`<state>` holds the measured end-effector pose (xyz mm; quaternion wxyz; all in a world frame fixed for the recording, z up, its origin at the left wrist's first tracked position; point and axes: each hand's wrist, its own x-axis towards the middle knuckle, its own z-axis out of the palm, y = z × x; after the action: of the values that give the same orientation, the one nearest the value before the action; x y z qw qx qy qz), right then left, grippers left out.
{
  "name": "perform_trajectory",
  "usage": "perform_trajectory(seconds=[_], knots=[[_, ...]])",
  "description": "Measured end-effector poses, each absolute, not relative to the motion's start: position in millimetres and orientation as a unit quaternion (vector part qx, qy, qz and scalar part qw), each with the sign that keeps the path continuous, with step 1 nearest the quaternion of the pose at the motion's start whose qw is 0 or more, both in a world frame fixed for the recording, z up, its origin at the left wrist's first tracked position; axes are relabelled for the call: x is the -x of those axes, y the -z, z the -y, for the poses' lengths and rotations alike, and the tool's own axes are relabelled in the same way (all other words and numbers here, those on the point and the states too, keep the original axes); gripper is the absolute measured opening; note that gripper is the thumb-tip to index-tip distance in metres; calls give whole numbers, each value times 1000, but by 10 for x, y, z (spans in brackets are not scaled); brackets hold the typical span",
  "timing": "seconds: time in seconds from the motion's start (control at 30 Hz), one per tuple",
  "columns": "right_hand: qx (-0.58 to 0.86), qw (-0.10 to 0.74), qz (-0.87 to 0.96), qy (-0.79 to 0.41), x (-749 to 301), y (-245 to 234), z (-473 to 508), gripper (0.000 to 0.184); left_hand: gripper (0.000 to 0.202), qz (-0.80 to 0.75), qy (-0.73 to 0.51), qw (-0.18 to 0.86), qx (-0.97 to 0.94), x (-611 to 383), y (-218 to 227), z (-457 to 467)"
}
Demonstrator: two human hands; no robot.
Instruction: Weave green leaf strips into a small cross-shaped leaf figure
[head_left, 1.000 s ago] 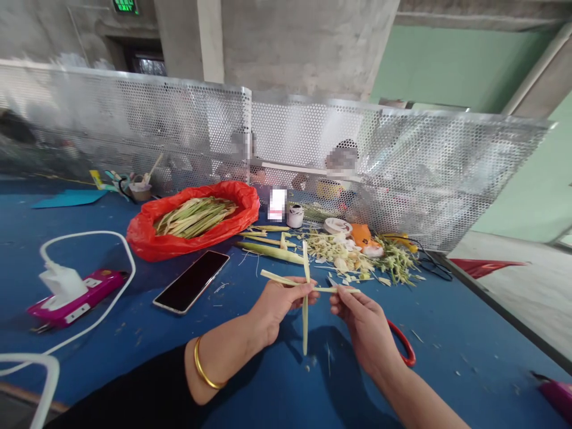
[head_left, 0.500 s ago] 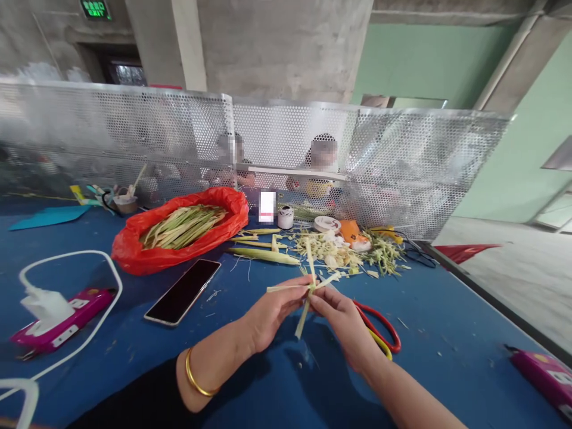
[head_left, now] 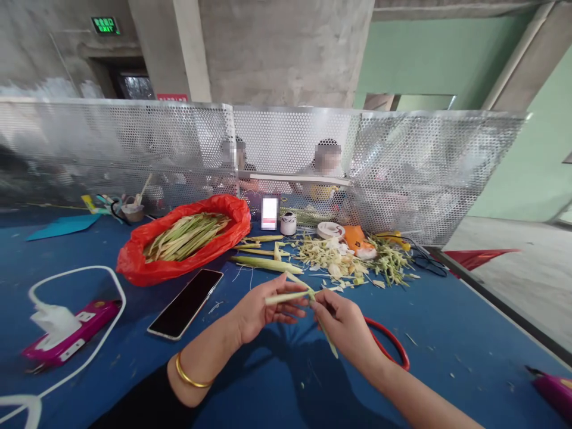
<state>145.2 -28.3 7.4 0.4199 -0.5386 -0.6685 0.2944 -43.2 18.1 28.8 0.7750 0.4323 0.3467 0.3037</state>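
We see two hands above one blue tabletop (head_left: 456,322), near each other. The right hand (head_left: 344,322) pinches the crossing point of the leaf strips (head_left: 286,297) between thumb and fingertips. The left hand (head_left: 257,310) is loose, its fingers spread; we cannot tell how firmly it touches the strips. Three strip ends show clearly: one pointing across the left hand, one slanting up and away between the hands, one hanging down beside the right. We count one gold bangle (head_left: 185,375) on the left wrist.

Just beside the right hand lies one red loop (head_left: 400,344), partly hidden by the forearm. Left of the left hand we see one dark phone (head_left: 185,304) and, farther out, one purple power strip (head_left: 80,333) with one white plug (head_left: 56,322); a second purple unit (head_left: 554,390) shows far right of the right hand.

Beyond the left hand sits one red bag (head_left: 134,271) holding a leaf bundle (head_left: 190,237) we cannot count. Straight beyond both hands are one broad green leaf (head_left: 268,264), one tin (head_left: 288,224), one white ring (head_left: 328,235), one orange packet (head_left: 356,238) and one heap of pale scraps (head_left: 319,256). Farthest from the hands, two people sit behind a perforated screen (head_left: 295,140).
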Motion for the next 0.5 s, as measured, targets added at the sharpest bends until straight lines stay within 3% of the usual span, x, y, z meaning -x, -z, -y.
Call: perform_trajectory(seconds=[0.07,0.27,0.5], knots=[[533,400,702,-251,-1431,-81,253,22,56,-344,-296,771,-447,453,-309,-158],[486,346,792,-128,-1428,65,277,23,42,-413,-272,701,-514,301,-182,-28],[522,374,726,-247,-1454,128,302,18,27,-432,-403,541,-599,170,-7,-27]])
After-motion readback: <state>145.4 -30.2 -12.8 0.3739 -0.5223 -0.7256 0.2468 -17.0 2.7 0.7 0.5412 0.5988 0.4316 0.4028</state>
